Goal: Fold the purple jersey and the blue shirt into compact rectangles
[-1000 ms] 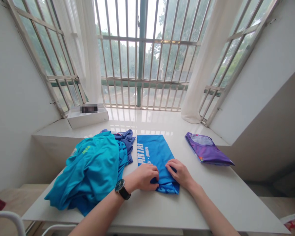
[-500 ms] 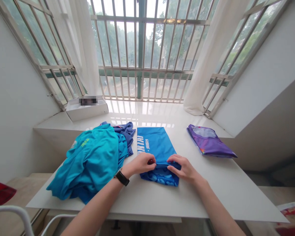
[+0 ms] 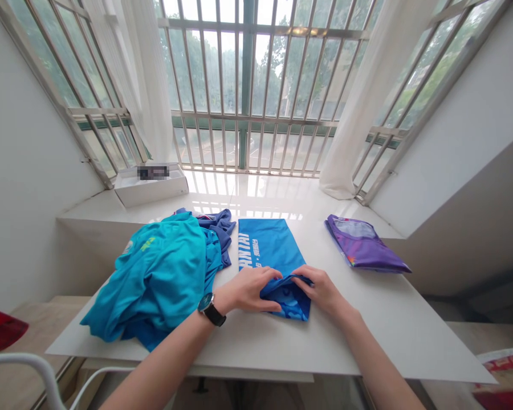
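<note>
In the head view a folded blue shirt (image 3: 273, 242) with white lettering lies on the table, its near edge lifted to show a patterned underside. My left hand (image 3: 253, 289), wearing a black watch, rests at the lifted opening with thumb and fingers apart. At the right of that same edge, my right hand (image 3: 318, 287) pinches the fabric between thumb and fingers. A rumpled heap of teal clothing (image 3: 162, 273) lies left of my left hand, with a darker blue garment (image 3: 222, 230) behind it. To the right sits a folded purple garment (image 3: 367, 245).
The white table (image 3: 385, 330) stands against a windowsill (image 3: 273, 193) with barred windows and white curtains (image 3: 363, 108). On the sill's left is an open white box (image 3: 154, 192). A white curved tube (image 3: 34, 364) and red cloth (image 3: 2, 327) are at lower left.
My left hand has turned and spread its fingers, shifting slightly right along the shirt. The shirt's near edge is now raised, opening a gap. My right hand has closed on that edge.
</note>
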`<state>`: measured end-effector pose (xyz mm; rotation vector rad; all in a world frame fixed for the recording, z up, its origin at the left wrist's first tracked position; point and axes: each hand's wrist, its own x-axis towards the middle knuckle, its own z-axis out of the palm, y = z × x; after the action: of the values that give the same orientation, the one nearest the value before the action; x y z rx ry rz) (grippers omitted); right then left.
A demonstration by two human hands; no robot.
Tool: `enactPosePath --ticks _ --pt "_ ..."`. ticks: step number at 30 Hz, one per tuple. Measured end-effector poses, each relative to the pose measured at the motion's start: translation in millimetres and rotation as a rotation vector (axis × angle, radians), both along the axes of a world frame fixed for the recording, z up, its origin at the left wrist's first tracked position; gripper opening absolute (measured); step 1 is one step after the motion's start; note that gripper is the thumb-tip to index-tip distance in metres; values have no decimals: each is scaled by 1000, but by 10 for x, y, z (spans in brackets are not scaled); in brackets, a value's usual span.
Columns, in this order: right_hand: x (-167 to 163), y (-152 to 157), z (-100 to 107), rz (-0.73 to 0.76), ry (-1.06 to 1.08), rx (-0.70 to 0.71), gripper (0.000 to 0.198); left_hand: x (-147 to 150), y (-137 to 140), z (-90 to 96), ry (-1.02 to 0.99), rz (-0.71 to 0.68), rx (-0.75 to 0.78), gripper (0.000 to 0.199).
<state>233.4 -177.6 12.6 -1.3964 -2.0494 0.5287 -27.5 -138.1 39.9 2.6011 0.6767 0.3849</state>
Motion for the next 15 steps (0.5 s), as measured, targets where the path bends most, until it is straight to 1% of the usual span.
enactPosePath --ticks 2,5,7,10,11,13,14,15 --pt "2 2 -21 -32 -29 11 21 25 -46 7 50 -4 71 55" --pt "-9 4 -49 -68 -96 68 20 53 -61 10 95 4 115 52" --pt "-32 0 -44 -92 -116 175 20 58 -46 13 112 -3 129 50" --pt "-81 -23 3 -124 -80 376 20 54 -20 7 132 -14 142 37" --pt "-98 -35 22 -125 -64 422 19 51 -15 2 130 -22 141 32" --pt "-130 -57 54 -103 -44 475 18 44 -8 -8 107 -50 128 19" --pt "-144 -67 63 -89 -39 494 18 40 -7 -11 94 -68 117 18" --pt "-157 -75 69 -74 -36 512 17 37 -6 -12 85 -82 106 23"
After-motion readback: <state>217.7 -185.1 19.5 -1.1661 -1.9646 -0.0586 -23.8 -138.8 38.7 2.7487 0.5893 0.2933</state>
